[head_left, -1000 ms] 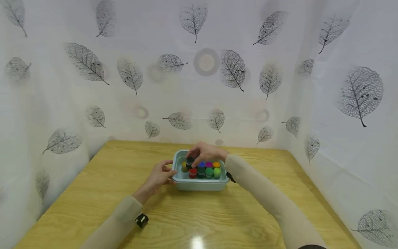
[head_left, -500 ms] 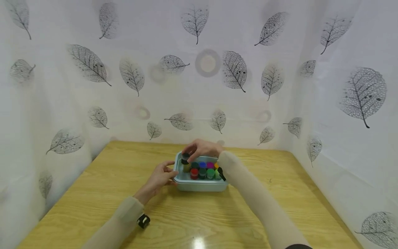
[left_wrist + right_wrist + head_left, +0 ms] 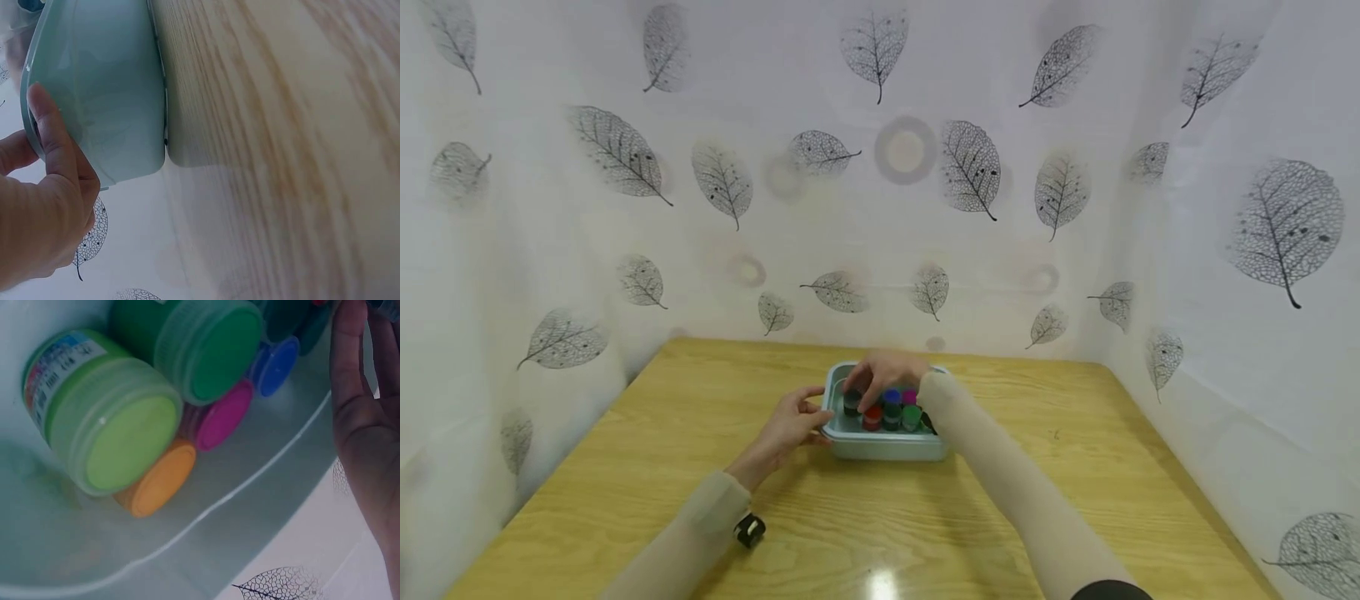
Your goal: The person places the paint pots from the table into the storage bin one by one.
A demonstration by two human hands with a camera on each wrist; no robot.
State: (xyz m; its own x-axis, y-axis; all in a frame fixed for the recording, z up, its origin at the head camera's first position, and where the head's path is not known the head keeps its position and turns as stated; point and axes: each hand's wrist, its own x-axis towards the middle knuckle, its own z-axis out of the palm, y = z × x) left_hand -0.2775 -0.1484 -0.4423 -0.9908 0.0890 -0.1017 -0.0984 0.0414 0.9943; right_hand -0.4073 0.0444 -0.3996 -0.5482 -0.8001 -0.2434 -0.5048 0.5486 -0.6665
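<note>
My left hand (image 3: 790, 423) pinches the left end of a pale blue-green plastic tub (image 3: 889, 450). In the left wrist view, its thumb and fingers straddle the tub's rim (image 3: 28, 94). My right hand (image 3: 887, 373) reaches in over the back and grips a small dark jar (image 3: 852, 403) low in the tub's left part. Beside it stand a red jar (image 3: 872, 418), a dark green jar (image 3: 891, 417) and a green jar (image 3: 912, 418). Behind these show a blue lid (image 3: 892, 396) and a magenta lid (image 3: 910, 396). My right hand and sleeve hide part of the contents.
At the tub's right end, the right wrist view shows a light green jar (image 3: 103, 419) and an orange lid (image 3: 164, 478). The tub stands on a wooden table (image 3: 820, 533). A leaf-print curtain (image 3: 820, 225) hangs behind and along the sides.
The right hand raised the dark jar above an ochre jar at the tub's left, then lowered it there. The ochre jar is now out of sight. The left hand keeps its hold.
</note>
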